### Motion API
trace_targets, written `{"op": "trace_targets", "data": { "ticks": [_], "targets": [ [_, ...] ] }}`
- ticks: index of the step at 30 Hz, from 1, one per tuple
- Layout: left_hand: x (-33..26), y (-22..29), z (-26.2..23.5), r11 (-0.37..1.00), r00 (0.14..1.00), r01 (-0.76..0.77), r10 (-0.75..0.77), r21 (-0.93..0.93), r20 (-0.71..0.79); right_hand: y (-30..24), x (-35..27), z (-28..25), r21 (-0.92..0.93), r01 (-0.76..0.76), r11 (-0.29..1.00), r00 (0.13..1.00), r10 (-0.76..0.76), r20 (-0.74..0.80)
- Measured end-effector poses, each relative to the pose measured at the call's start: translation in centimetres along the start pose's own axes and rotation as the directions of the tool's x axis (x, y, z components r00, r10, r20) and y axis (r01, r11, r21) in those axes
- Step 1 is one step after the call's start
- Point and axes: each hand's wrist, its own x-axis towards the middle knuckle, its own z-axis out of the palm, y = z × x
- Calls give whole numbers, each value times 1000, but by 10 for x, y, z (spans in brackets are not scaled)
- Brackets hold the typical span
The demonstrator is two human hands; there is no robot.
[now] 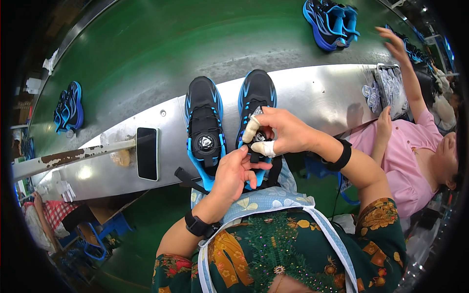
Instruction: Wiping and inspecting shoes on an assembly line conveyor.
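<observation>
Two black sneakers with bright blue edging stand side by side before me, toes pointing away. On the left sneaker a round lacing dial shows on the tongue, with thin laces above it. My right hand, with pale finger cots on thumb and forefinger, is closed around the dial of the right sneaker. Just below, my left hand has its fingers bent at that sneaker's tongue and collar; its exact grip is partly hidden. A dark band sits on each of my arms.
A phone lies on the metal ledge, beside a worn metal bar. Across the green belt stand more sneakers and a pair at left. A co-worker in pink reaches over beside a tray of small parts.
</observation>
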Motion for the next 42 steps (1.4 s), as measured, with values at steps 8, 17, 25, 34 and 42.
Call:
{"op": "trace_targets", "data": {
  "ticks": [8, 17, 25, 34, 42],
  "targets": [
    [2, -9, -3, 998, 996, -8, 13, -57, 92, 6, -18, -4, -192, 59, 980, 987, -86, -137],
    [8, -7, -1, 998, 993, 51, -53, 27, 106, -9, -19, -2, -548, 1, 837, 978, -116, -176],
    [-77, 45, -27, 956, 999, 37, -31, 292, -25, -25, -4, -34, -504, -152, 850, 963, 14, -268],
    [-45, 30, -34, 995, 958, -100, 101, 18, -267, -36, 63, 36, -391, 230, 891, 973, -222, 65],
    [-41, 31, -40, 994, 973, -73, 88, 77, -213, -46, 59, 33, -417, 174, 892, 973, -221, -68]
  ]
}}
